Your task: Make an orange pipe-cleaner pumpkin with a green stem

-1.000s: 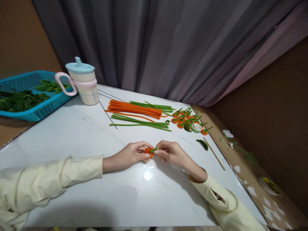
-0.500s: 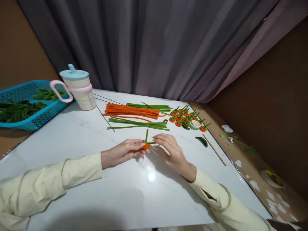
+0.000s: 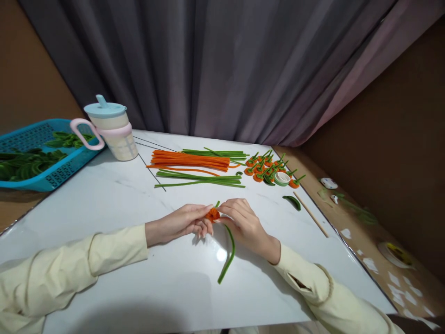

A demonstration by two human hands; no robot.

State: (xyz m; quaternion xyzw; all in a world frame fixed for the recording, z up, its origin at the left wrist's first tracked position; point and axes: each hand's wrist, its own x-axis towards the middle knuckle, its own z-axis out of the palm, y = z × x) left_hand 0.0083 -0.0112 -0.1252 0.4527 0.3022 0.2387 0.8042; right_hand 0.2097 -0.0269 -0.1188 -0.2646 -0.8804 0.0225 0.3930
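Note:
Between the fingertips of my left hand [image 3: 189, 220] is a small rounded orange piece [image 3: 212, 214] made of coiled pipe cleaner. My right hand [image 3: 243, 222] is closed against its right side, the thumb and fingers pinching a green pipe cleaner [image 3: 231, 255]. One long end of that green stem curves down toward me below the right hand, and a short green tip shows above the orange piece. My fingers hide where the green passes through or around the orange.
Beyond my hands lie a bundle of orange pipe cleaners [image 3: 191, 159] and green pipe cleaners [image 3: 200, 179]. Several orange pieces with green stems [image 3: 259, 169] stand at right, near a green-and-white tape roll [image 3: 282, 178] and a thin stick [image 3: 311, 215]. A cup [image 3: 120, 139] and blue basket [image 3: 52, 178] are left.
The long green end, earlier out of sight, now hangs below my right hand. The orange piece has turned, its upright green stem now mostly hidden. My right fingers have closed in on it.

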